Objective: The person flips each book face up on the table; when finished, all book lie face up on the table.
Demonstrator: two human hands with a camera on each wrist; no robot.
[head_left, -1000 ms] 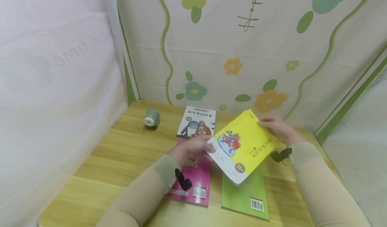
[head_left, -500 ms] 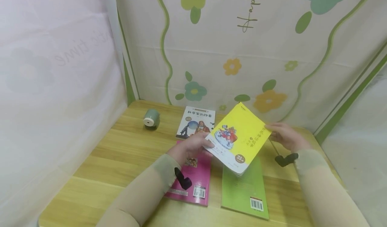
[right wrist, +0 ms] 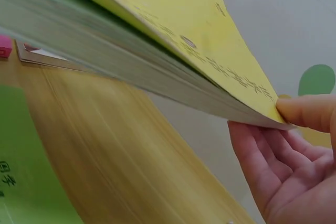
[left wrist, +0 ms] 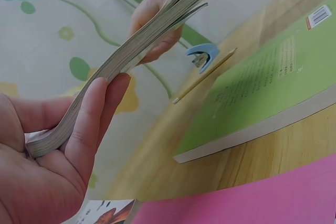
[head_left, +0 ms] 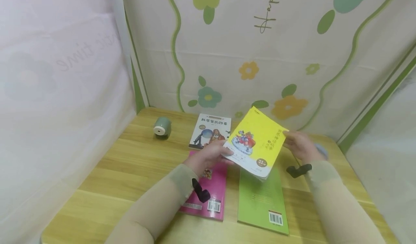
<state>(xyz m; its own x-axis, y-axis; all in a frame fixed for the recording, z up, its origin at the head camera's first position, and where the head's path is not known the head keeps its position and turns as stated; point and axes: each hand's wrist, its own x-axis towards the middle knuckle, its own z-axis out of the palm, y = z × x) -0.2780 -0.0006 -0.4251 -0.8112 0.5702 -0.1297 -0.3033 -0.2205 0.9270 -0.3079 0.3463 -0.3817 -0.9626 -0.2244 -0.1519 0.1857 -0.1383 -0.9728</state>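
A yellow paperback book [head_left: 260, 130] with a white lower band is held up at a tilt above the table, its printed cover facing me. My left hand [head_left: 208, 157] grips the lower-left edge; in the left wrist view its thumb and fingers lie on opposite faces of the bent page block. At the right edge, my right hand [head_left: 302, 146] pinches a corner, thumb on the cover and fingers beneath, as the right wrist view shows. Under the book lies a green book [head_left: 263, 200]. A pink book [head_left: 217, 186] lies partly hidden below my left hand.
A white illustrated book [head_left: 209, 128] lies at the back of the wooden table [head_left: 123, 164]. Left of it stands a small green cylinder [head_left: 163, 126] with a white end. A pencil [left wrist: 205, 77] and a light-blue curved object [left wrist: 205, 56] lie beyond the green book. Cloth walls surround the table.
The yellow book has turned more upright and shifted slightly up and left, still between both hands. My right hand moved outward, then back in a little. The other books stay put.
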